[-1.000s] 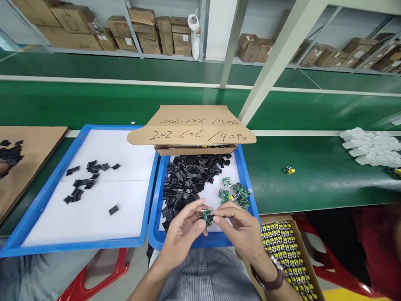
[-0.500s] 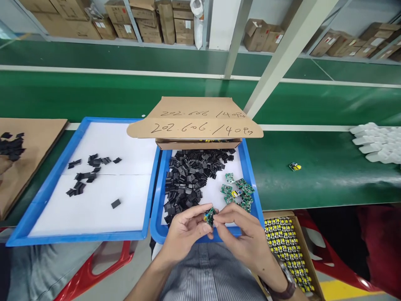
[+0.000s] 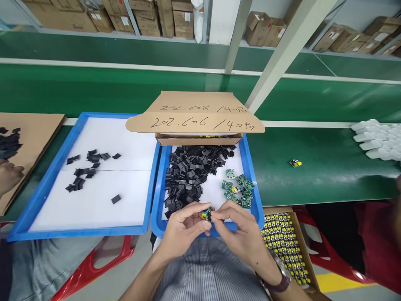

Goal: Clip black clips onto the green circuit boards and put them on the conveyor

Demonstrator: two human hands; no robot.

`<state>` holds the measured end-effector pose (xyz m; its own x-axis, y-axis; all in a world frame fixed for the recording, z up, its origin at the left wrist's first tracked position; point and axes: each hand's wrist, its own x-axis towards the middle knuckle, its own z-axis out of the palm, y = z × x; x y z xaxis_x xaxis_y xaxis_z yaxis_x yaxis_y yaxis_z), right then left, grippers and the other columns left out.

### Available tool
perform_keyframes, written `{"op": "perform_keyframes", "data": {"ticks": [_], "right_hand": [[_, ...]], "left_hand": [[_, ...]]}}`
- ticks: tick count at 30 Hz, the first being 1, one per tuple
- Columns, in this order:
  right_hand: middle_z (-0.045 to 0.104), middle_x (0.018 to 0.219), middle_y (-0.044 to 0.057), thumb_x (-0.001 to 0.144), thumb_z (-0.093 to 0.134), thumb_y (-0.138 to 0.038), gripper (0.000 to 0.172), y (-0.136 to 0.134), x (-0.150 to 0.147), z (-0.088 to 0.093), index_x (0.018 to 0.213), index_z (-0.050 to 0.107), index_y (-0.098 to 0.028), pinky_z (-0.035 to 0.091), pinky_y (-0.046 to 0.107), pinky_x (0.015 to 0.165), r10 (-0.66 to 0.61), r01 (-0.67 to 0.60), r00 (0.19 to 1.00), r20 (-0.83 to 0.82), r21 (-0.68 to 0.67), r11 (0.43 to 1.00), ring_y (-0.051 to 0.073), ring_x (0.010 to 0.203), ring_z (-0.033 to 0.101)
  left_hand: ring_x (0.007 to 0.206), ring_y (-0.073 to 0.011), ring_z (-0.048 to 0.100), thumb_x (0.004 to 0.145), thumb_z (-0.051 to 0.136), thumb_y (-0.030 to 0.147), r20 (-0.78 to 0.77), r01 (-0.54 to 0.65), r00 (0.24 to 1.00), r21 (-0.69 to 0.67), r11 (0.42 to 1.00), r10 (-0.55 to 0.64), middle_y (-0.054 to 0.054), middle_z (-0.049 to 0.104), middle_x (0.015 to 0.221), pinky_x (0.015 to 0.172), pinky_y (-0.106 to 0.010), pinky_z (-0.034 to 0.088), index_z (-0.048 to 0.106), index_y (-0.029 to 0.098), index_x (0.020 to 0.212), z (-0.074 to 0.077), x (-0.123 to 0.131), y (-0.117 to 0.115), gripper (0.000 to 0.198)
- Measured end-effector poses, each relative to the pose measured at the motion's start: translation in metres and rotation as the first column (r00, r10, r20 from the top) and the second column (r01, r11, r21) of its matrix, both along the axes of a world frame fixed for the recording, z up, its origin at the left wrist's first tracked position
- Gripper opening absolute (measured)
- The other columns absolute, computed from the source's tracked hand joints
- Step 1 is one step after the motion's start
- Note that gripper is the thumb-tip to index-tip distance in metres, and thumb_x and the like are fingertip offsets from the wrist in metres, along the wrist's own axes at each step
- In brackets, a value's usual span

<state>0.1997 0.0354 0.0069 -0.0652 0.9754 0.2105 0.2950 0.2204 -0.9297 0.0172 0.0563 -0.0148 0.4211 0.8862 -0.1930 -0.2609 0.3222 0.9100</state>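
Your left hand [image 3: 181,230] pinches the board [image 3: 207,214] over the near end of the tray [image 3: 258,205]. It sits between both hands, long axis unclear; your right hand [image 3: 240,228] meets its right side, its grip hidden.

1. The single view looks from the wearer's head, facing forward and steeply down.
2. It sees the left hand [image 3: 181,230] and right hand [image 3: 240,228] from close above, low in frame.
3. Farther off, it reaches cartons [image 3: 257,31] along the top edge.
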Motion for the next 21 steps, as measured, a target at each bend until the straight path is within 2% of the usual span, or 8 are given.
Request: {"op": "perform_keyframes", "data": {"ticks": [5,9,11,14,17,21], "right_hand": [[0.063,0.075,-0.001,0.093,0.066,-0.011,0.014,0.001,-0.001,-0.007,0.095,0.072,-0.023,0.047,0.028,0.065,-0.026,0.026,0.999,-0.025,-0.002,1.0,0.014,0.069,0.059],[0.065,0.078,0.0,0.093,0.065,-0.01,0.015,0.003,0.005,-0.013,0.095,0.074,-0.022,0.046,0.028,0.064,0.046,-0.045,0.999,-0.022,0.026,0.999,0.014,0.07,0.06],[0.066,0.078,0.001,0.092,0.066,-0.012,0.013,0.004,0.008,-0.015,0.092,0.075,-0.022,0.047,0.029,0.065,0.063,-0.065,0.996,-0.07,-0.032,0.997,0.014,0.07,0.06],[0.066,0.075,0.0,0.09,0.068,-0.014,0.011,0.005,0.008,-0.018,0.086,0.075,-0.022,0.047,0.029,0.065,0.014,-0.04,0.987,-0.159,-0.164,0.986,0.014,0.069,0.06],[0.066,0.074,0.0,0.089,0.069,-0.015,0.01,0.003,0.003,-0.021,0.083,0.075,-0.022,0.047,0.029,0.064,-0.033,-0.012,0.979,-0.203,-0.216,0.976,0.014,0.068,0.06],[0.068,0.077,0.0,0.088,0.074,-0.023,0.004,0.001,0.001,-0.03,0.086,0.077,-0.022,0.052,0.027,0.06,-0.061,-0.085,0.916,-0.396,-0.342,0.936,0.013,0.064,0.063]], "left_hand": [[0.067,-0.0096,0.07,0.086,0.078,0.018,-0.039,-0.023,0.999,0.025,0.999,0.024,-0.002,0.066,0.099,0.064,-0.023,0.061,0.076,0.031,0.12,-0.001,-0.001,-0.002,0.036],[0.062,-0.0091,0.068,0.086,0.078,0.018,-0.025,-0.031,0.999,-0.013,0.999,0.031,0.001,0.065,0.087,0.061,-0.023,0.061,0.077,0.029,0.119,-0.002,0.001,-0.002,0.034],[0.061,-0.0088,0.068,0.086,0.078,0.019,-0.029,-0.034,0.999,-0.008,0.999,0.034,0.001,0.064,0.085,0.06,-0.023,0.061,0.077,0.029,0.118,-0.003,0.002,-0.002,0.033],[0.063,-0.009,0.068,0.087,0.077,0.02,-0.071,-0.02,0.997,0.034,0.999,0.023,0.0,0.063,0.092,0.062,-0.024,0.061,0.077,0.029,0.119,-0.004,0.003,-0.003,0.033],[0.064,-0.0094,0.068,0.088,0.076,0.02,-0.12,0.003,0.993,0.064,0.998,0.005,0.0,0.063,0.094,0.062,-0.025,0.061,0.076,0.031,0.12,-0.007,0.001,-0.004,0.034],[0.07,-0.0117,0.069,0.092,0.073,0.023,-0.211,0.019,0.977,0.14,0.99,0.012,-0.001,0.063,0.092,0.065,-0.027,0.062,0.073,0.033,0.125,-0.01,0.0,-0.006,0.035]]}}
